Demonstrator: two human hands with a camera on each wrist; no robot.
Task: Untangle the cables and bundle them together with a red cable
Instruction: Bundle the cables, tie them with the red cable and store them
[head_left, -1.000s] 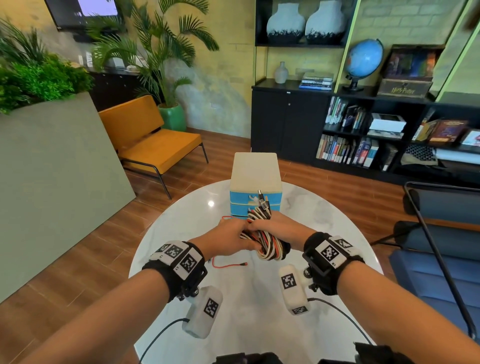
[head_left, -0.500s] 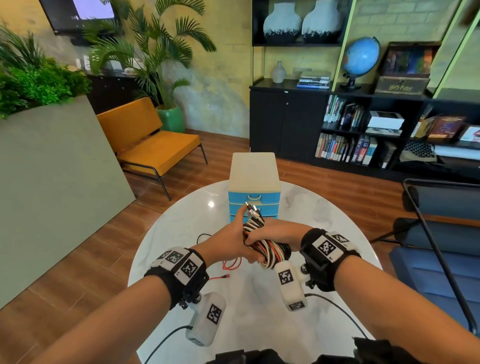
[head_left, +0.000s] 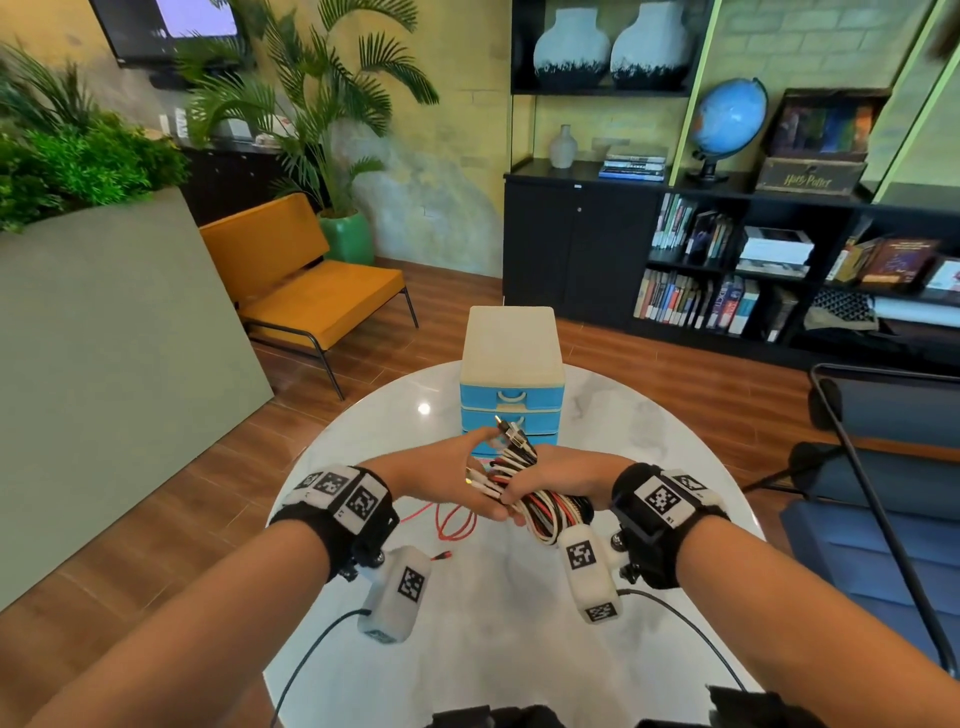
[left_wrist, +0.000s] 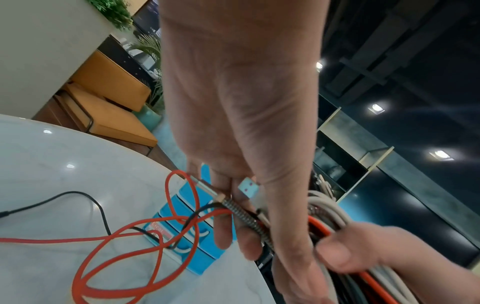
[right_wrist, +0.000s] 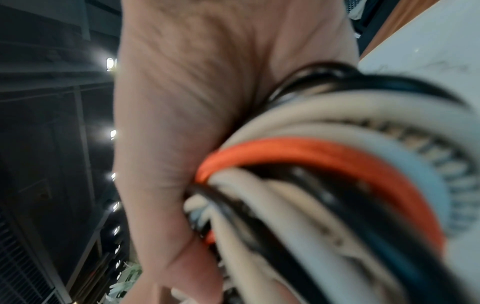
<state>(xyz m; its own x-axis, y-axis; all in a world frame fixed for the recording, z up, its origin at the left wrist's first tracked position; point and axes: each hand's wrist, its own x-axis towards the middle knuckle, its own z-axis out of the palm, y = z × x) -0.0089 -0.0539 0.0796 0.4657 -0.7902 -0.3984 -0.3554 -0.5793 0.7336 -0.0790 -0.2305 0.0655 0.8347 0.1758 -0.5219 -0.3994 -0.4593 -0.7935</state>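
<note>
A: How does the left hand (head_left: 457, 478) sit?

B: Above the middle of the round white marble table (head_left: 363, 441), thumb raised, fingers angled down and to the right. In the left wrist view its fingers (left_wrist: 226, 230) curl round a braided grey cable end and a pale blue plug, pinching them against the bundle of cables (head_left: 540, 504).

A: And the red cable (head_left: 457, 525)?

B: Thin, matte, cord-like. It hangs in loose loops from under the left hand down onto the table, and its free end lies on the marble toward the near-left edge, well apart from the hands. A thin black cable (left_wrist: 96, 205) crosses those loops in the left wrist view.

A: The bundle itself?

B: A thick coil of smooth white, black and orange-red strands, some woven in a grey pattern, with metal plugs sticking up at its far end. It is held between both hands, above the table's centre.

A: The right hand (head_left: 566, 475)?

B: Knuckles up, wrapped around the coil from the right, thumb tip meeting the left fingers. The right wrist view is blurred, but the palm clamps the strands.

A: Behind them?

B: A small blue drawer unit (head_left: 511, 384) with a cream top, squared and glossy, near the table's far edge.
</note>
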